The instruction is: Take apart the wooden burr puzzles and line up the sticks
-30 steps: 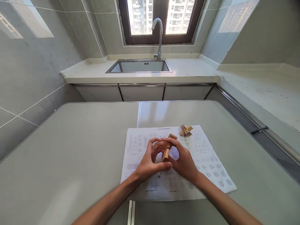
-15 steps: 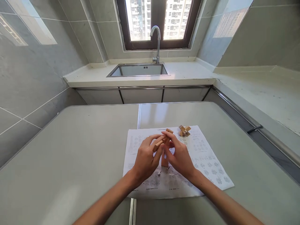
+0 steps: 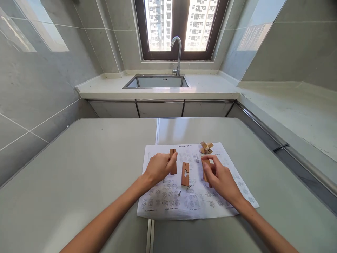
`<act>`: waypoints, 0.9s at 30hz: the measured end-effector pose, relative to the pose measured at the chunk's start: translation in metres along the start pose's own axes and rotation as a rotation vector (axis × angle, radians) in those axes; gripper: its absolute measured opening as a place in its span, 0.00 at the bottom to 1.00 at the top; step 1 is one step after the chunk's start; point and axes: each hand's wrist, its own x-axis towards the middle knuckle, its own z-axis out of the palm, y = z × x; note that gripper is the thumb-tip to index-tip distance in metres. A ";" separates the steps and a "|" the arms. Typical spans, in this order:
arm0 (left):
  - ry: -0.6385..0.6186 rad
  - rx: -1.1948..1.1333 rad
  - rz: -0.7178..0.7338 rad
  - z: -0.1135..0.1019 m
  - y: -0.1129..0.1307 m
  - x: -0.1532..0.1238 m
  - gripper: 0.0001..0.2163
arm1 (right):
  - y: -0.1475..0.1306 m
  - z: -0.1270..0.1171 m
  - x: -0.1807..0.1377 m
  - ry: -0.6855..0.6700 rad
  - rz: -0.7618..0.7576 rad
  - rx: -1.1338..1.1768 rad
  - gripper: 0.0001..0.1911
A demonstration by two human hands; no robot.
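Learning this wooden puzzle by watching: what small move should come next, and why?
Probably the left hand should lay its notched brown wooden bar flat on the white printed sheet: the middle notched bar already lies free there, and the right hand holds a third bar down.

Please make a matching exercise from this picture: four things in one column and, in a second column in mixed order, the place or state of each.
Column one
1. left hand
2. notched piece
3. assembled wooden cross
4. faucet

Column two
A. near the far right corner of the printed sheet
B. lies flat mid-sheet, touched by nothing
C. behind the sink, in front of the window
D. grips a wooden bar

Pairs: 1-D, 2-B, 3-A, 4-C
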 end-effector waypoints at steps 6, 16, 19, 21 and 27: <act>-0.154 0.147 -0.031 0.019 -0.003 0.008 0.29 | 0.011 0.021 -0.002 -0.141 -0.015 -0.380 0.13; -0.161 0.378 0.002 0.029 0.004 0.010 0.27 | 0.000 0.045 0.003 -0.122 -0.007 -0.649 0.14; -0.135 0.391 0.043 0.029 0.000 0.009 0.27 | -0.003 0.048 0.002 -0.103 -0.005 -0.721 0.15; -0.101 0.377 0.085 0.027 -0.002 0.008 0.26 | -0.005 0.051 0.002 -0.092 -0.020 -0.733 0.14; -0.026 0.238 0.371 0.023 -0.004 0.005 0.16 | -0.008 0.052 -0.002 -0.097 -0.096 -0.681 0.14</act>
